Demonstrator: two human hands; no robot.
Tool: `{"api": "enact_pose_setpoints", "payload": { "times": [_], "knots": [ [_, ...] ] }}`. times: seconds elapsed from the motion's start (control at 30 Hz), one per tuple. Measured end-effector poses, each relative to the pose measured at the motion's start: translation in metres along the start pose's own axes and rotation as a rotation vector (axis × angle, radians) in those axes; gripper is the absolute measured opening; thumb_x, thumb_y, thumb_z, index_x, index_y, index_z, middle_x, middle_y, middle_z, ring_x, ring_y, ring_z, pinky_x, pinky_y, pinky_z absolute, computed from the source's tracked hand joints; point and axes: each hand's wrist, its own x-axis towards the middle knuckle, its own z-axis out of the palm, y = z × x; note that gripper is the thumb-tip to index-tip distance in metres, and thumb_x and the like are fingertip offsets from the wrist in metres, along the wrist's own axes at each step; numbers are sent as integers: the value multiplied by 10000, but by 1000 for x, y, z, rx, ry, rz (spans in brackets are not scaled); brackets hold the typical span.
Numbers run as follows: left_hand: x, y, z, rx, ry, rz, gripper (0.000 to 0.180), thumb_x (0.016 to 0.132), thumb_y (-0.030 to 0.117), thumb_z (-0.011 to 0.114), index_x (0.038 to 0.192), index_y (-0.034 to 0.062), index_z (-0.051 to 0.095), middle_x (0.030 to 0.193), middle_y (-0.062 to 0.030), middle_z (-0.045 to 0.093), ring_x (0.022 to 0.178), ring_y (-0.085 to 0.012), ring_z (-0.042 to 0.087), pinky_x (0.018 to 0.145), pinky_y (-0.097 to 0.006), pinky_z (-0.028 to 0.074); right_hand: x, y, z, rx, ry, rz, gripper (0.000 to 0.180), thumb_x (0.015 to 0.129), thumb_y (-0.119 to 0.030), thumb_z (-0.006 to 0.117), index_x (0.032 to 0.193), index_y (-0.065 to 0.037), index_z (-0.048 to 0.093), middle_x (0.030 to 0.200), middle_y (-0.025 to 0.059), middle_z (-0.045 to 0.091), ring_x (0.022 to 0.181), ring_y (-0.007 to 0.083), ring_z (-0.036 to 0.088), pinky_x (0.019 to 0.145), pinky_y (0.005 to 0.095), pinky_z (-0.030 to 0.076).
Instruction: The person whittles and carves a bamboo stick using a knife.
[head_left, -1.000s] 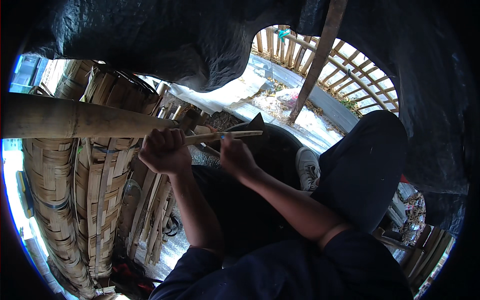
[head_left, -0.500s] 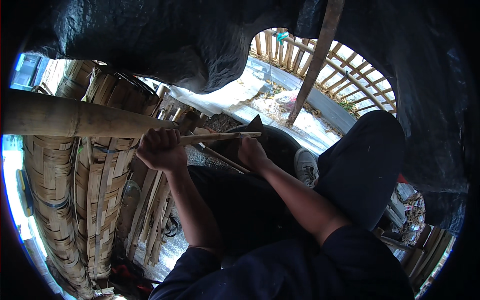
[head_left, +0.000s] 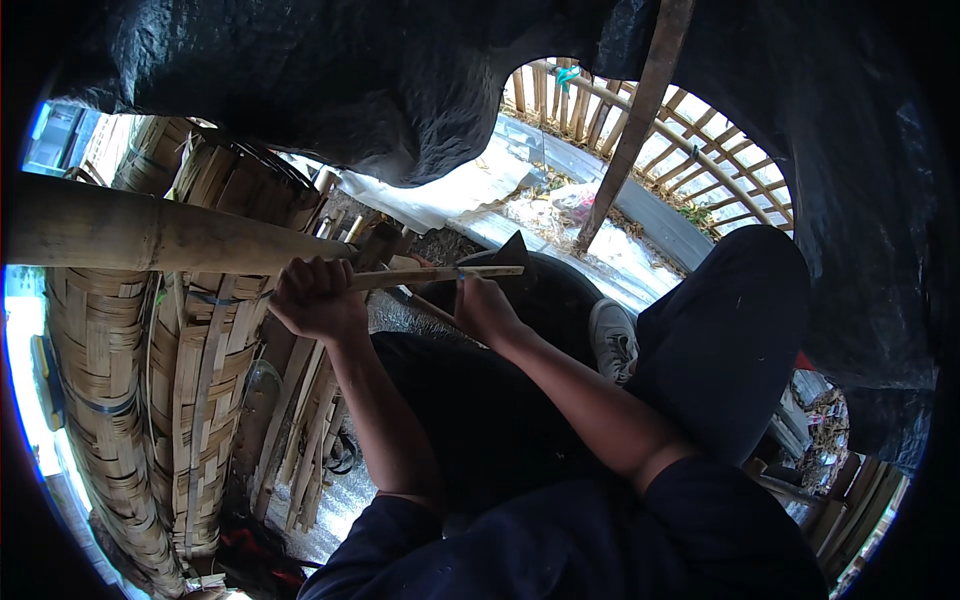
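The left hand [head_left: 315,298] stays clenched on the bamboo strip [head_left: 440,276] while the right hand [head_left: 487,308], gripping the blade [head_left: 510,255], has slid outward, lengthening the split

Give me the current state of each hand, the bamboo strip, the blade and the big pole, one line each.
left hand: fist closed around the bamboo strip.
right hand: closed on the blade's handle, just under the strip.
bamboo strip: held roughly level, spanning both hands.
blade: dark tip raised against the strip's far end.
thick bamboo pole: lying level, untouched.
woven bamboo baskets: stacked at left.
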Motion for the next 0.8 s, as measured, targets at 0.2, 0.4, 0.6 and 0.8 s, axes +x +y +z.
{"api": "enact_pose_setpoints", "payload": {
  "times": [0.2, 0.4, 0.6, 0.8],
  "knots": [
    [-7, 1, 6, -45, -36, 1, 367, 861, 320, 334, 560, 157, 203, 480, 34, 129, 414, -89, 80, 390, -276, 100, -17, -49, -7, 41, -97, 3, 173, 832, -64, 470, 892, 80, 546, 754, 312, 610, 783, 430, 633, 703, 483, 526],
    [-5, -5, 5, -44, -116, -35, 368, 872, 308, 325, 558, 154, 213, 478, 32, 135, 416, -89, 80, 390, -278, 105, 8, 56, -5, -172, -64, 130, 219, 880, -118, 437, 867, 83, 524, 714, 308, 593, 783, 418, 633, 680, 492, 513],
    [-5, 4, 1, -51, -144, -42, 367, 863, 319, 330, 555, 153, 219, 470, 28, 139, 418, -92, 81, 393, -283, 109, -17, -63, -10, 66, -115, -52, 187, 839, -106, 475, 896, 54, 552, 786, 295, 620, 816, 434, 629, 746, 498, 516],
    [-5, -4, 5, -43, -119, -39, 364, 865, 318, 318, 555, 153, 222, 469, 31, 143, 420, -91, 78, 395, -284, 101, 12, 56, -8, -392, -203, -5, 226, 852, -109, 459, 808, 52, 612, 766, 300, 615, 772, 419, 636, 720, 476, 528]
  ]
}}
